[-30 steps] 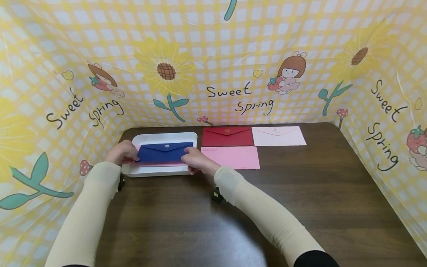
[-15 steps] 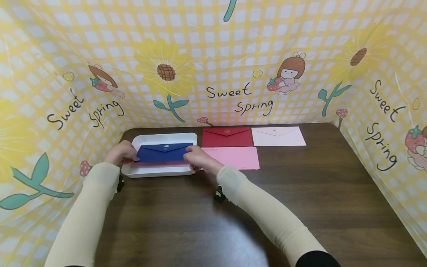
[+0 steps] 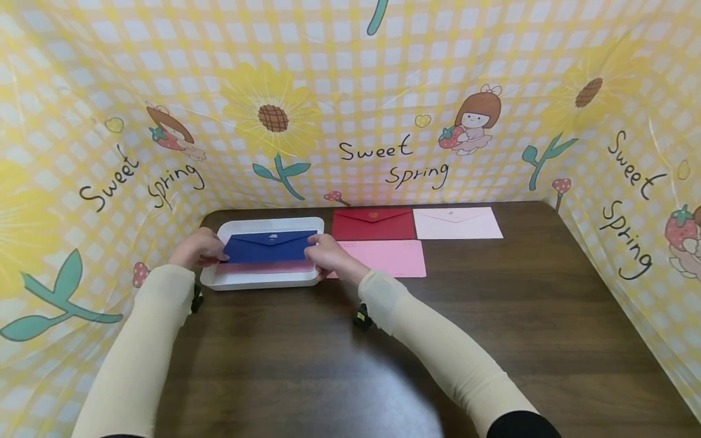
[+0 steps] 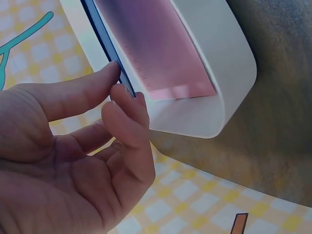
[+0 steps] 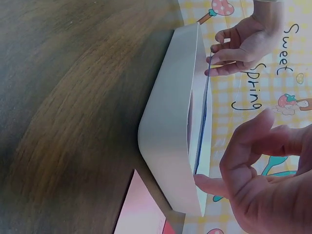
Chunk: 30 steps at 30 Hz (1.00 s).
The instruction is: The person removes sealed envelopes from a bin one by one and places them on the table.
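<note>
A dark blue envelope [image 3: 268, 248] is held at its two ends over the white tray [image 3: 263, 281]. My left hand [image 3: 198, 248] pinches its left end; in the left wrist view the thumb [image 4: 92, 92] and fingertips meet on the thin blue edge. My right hand [image 3: 331, 257] grips the right end; its fingertip touches the envelope's edge in the right wrist view, while the far side of that grip is partly hidden. Below the blue envelope, a pink envelope [image 4: 163, 53] lies flat in the tray, mostly covered in the head view.
Right of the tray, a red envelope [image 3: 373, 225], a pale pink envelope [image 3: 457, 224] and another pink envelope [image 3: 383, 257] lie on the brown wooden table [image 3: 405, 353]. A yellow checked cloth [image 3: 350, 91] walls in the back and sides.
The blue envelope has shifted slightly up and away in the head view, showing more of the pink one beneath. My right hand has moved a little to the right along with it.
</note>
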{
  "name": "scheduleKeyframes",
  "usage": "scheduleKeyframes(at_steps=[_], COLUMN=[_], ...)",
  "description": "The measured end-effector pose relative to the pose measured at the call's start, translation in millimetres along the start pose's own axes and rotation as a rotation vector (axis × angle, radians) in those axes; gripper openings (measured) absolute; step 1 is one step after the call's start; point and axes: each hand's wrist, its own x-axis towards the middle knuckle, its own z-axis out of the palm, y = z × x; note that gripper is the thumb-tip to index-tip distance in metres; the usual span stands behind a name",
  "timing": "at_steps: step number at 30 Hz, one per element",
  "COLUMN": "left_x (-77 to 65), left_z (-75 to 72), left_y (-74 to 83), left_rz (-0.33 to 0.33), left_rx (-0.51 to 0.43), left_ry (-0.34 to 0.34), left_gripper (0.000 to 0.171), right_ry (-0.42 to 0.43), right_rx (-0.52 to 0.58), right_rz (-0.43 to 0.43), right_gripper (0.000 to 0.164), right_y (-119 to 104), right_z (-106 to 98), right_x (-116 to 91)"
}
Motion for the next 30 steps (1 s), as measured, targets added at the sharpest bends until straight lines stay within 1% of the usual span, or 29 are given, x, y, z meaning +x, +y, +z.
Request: scheduleKeyframes(at_steps=[2, 6, 9, 13, 15, 17, 21, 25, 30], left_x=[-0.9, -7.0, -10.9, -13.1, -14.1, -14.9, -15.1, -14.9, -14.5], left_z=[-0.2, -2.6, -6.0, -10.6, -12.1, -12.7, -12.7, -12.3, -10.9], left_y=[0.3, 0.9, 0.3, -0.6, -1.2, -2.0, -5.0, -7.4, -8.1], left_rz=[-0.003, 0.011, 0.025, 0.033, 0.033, 0.030, 0.028, 0.029, 0.036], left_rx=[-0.014, -0.088, -0.126, -0.127, -0.138, -0.161, -0.182, -0.188, -0.209], left_ry=[0.004, -0.001, -0.009, -0.019, -0.023, -0.032, -0.045, -0.045, -0.045], left_gripper=[0.017, 0.020, 0.030, 0.046, 0.051, 0.051, 0.042, 0.041, 0.040], right_ry=[0.006, 0.022, 0.036, 0.052, 0.058, 0.057, 0.067, 0.073, 0.070], right_rx=[0.006, 0.030, 0.038, 0.047, 0.079, 0.126, 0.215, 0.246, 0.256], right_rz=[-0.002, -0.005, -0.004, 0.005, 0.012, 0.020, 0.055, 0.075, 0.080], right_gripper=[0.055, 0.056, 0.057, 0.057, 0.056, 0.055, 0.052, 0.050, 0.051], right_y=[0, 0, 0, 0, 0, 1, 2, 2, 1], right_z=[0, -2, -3, -4, -5, -6, -10, -13, -16], right_x=[0, -1, 0, 1, 2, 3, 4, 5, 4])
